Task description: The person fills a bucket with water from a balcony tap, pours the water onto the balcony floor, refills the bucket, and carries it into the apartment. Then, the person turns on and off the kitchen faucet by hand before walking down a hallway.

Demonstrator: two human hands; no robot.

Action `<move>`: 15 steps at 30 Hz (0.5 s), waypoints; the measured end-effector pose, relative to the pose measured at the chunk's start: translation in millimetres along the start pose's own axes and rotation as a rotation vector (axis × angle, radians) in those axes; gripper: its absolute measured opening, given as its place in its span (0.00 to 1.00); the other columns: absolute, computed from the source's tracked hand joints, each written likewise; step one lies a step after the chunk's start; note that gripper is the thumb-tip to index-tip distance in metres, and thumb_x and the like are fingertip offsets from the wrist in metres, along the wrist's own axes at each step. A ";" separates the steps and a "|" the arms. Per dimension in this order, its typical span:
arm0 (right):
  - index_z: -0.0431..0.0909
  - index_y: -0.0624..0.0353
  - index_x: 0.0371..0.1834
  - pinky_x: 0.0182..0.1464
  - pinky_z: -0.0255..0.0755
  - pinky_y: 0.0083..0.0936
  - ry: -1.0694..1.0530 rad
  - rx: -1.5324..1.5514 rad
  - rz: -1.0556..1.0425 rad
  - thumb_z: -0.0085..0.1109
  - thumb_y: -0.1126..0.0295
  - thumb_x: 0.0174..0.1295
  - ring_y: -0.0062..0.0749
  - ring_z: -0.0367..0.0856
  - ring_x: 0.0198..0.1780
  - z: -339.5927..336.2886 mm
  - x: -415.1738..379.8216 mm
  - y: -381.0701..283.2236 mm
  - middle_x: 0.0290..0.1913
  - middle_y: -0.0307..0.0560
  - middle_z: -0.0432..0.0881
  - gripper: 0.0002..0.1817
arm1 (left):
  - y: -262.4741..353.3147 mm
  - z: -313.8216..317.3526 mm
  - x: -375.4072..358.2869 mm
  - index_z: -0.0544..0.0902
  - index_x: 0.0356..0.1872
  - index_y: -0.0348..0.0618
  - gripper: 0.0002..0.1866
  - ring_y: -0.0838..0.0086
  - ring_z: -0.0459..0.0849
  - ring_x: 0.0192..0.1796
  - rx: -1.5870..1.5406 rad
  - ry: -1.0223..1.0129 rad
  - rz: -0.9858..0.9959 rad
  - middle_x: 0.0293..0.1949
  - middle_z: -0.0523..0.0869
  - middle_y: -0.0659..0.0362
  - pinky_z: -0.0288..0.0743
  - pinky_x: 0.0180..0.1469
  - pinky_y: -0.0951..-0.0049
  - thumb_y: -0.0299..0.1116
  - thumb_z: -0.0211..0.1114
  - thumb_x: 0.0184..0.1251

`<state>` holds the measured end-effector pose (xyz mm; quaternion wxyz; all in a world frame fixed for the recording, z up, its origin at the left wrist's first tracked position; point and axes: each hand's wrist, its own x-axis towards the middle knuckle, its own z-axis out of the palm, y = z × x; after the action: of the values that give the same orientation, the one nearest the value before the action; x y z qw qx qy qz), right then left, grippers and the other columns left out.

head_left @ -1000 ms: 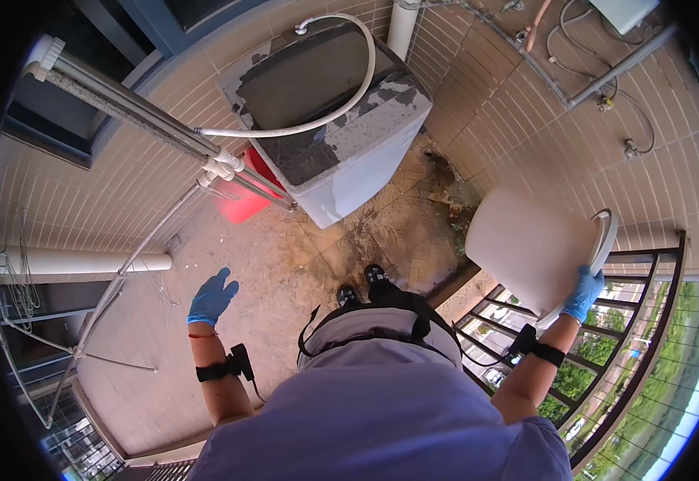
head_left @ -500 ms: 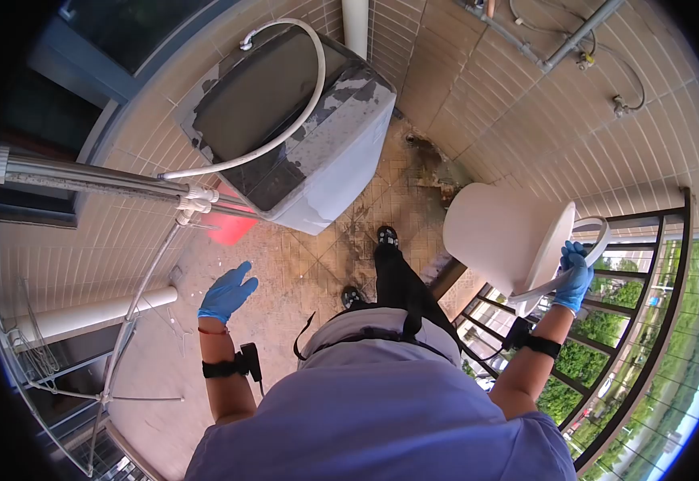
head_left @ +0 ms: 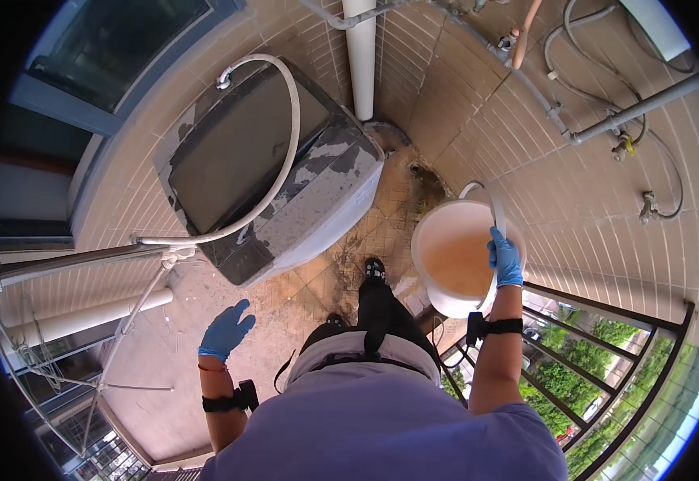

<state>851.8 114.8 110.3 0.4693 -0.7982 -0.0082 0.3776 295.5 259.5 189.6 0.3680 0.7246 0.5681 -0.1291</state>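
My right hand (head_left: 506, 258), in a blue glove, is closed round the pale handle (head_left: 498, 207) of a white bucket (head_left: 449, 303). The bucket hangs nearly upright with its mouth facing me, and its inside looks orange-tan toward the bottom. On the other side, my left hand (head_left: 227, 330), also gloved in blue, is held out over the floor with its fingers apart and nothing in it. Beyond it stands an old washing machine (head_left: 329, 232) with a dark, peeling top. A white hose (head_left: 295, 120) curves across that top.
Metal railings (head_left: 598, 357) run along the right, with greenery outside. Pipes and taps (head_left: 626, 144) are fixed to the tiled wall at upper right. A metal drying rack (head_left: 97, 385) stands at left. The tiled floor (head_left: 301, 276) is stained around my feet.
My right hand has swung the bucket inward and to the left. It was tipped on its side with its outer base and wall showing; now its inside shows. My left hand stays open, slightly lower.
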 end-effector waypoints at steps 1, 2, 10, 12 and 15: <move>0.69 0.57 0.17 0.11 0.53 0.17 -0.079 -0.093 -0.055 0.58 0.50 0.48 0.18 0.61 0.09 4.0 7.7 -10.2 0.10 0.35 0.63 0.20 | 7.4 0.8 2.4 0.69 0.52 0.43 0.25 0.62 0.69 0.54 0.015 -0.011 -0.004 0.51 0.73 0.52 0.61 0.55 0.69 0.47 0.53 0.57; 0.70 0.57 0.17 0.11 0.54 0.16 -0.157 -0.188 -0.108 0.58 0.50 0.49 0.17 0.61 0.10 8.3 13.8 -19.1 0.10 0.35 0.64 0.21 | 14.2 2.3 5.8 0.70 0.52 0.43 0.25 0.62 0.69 0.54 0.030 -0.024 -0.009 0.51 0.73 0.52 0.61 0.55 0.68 0.48 0.52 0.57; 0.71 0.56 0.20 0.10 0.50 0.15 -0.371 -0.120 -0.282 0.58 0.56 0.51 0.15 0.60 0.09 48.3 68.7 -85.2 0.12 0.34 0.67 0.16 | 49.2 8.7 24.9 0.69 0.53 0.43 0.25 0.62 0.69 0.55 -0.007 -0.003 0.031 0.52 0.72 0.52 0.61 0.56 0.69 0.47 0.52 0.58; 0.71 0.56 0.20 0.10 0.49 0.15 -0.372 -0.083 -0.305 0.57 0.56 0.52 0.15 0.60 0.09 58.1 79.9 -98.2 0.12 0.34 0.67 0.15 | 53.0 8.3 25.0 0.69 0.53 0.43 0.25 0.61 0.69 0.55 -0.039 0.000 0.023 0.52 0.72 0.51 0.60 0.56 0.69 0.47 0.52 0.58; 0.71 0.56 0.19 0.10 0.49 0.15 -0.344 -0.020 -0.351 0.57 0.58 0.52 0.15 0.59 0.08 71.2 87.1 -113.6 0.12 0.34 0.67 0.15 | 54.1 11.8 23.9 0.69 0.53 0.42 0.25 0.62 0.68 0.55 -0.058 -0.011 -0.005 0.52 0.72 0.51 0.60 0.57 0.69 0.46 0.52 0.58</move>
<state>909.4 263.3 124.7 0.5116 -0.7131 -0.2300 0.4206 355.6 264.4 187.9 0.3916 0.7115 0.5714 -0.1178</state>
